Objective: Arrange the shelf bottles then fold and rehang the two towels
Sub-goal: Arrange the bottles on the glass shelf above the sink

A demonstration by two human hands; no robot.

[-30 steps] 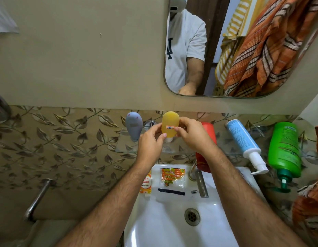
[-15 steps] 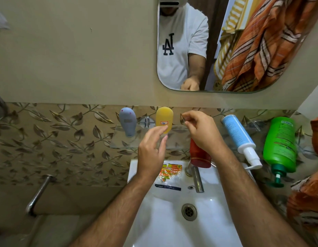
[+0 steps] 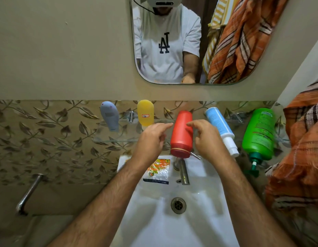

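Several bottles stand on the glass shelf point(image 3: 115, 138) above the sink: a grey-blue one point(image 3: 109, 115), a yellow one point(image 3: 145, 112), a red one point(image 3: 181, 133), a blue-and-white one point(image 3: 219, 125) and a green pump bottle point(image 3: 259, 132). My left hand point(image 3: 151, 142) and my right hand point(image 3: 208, 139) flank the red bottle, index fingers reaching to its sides, holding nothing. An orange plaid towel point(image 3: 300, 148) hangs bunched at the right. The mirror reflects that towel point(image 3: 243, 41) and a yellow striped towel point(image 3: 219, 15).
Below the shelf is a white sink point(image 3: 172, 229) with a chrome tap point(image 3: 183, 171) and an orange sachet point(image 3: 158, 170) on its rim. A chrome pipe point(image 3: 28, 193) sticks out of the leaf-patterned wall at the left.
Both hands let go of the yellow bottle, which now stands alone on the shelf. They moved right and now sit on either side of the red bottle.
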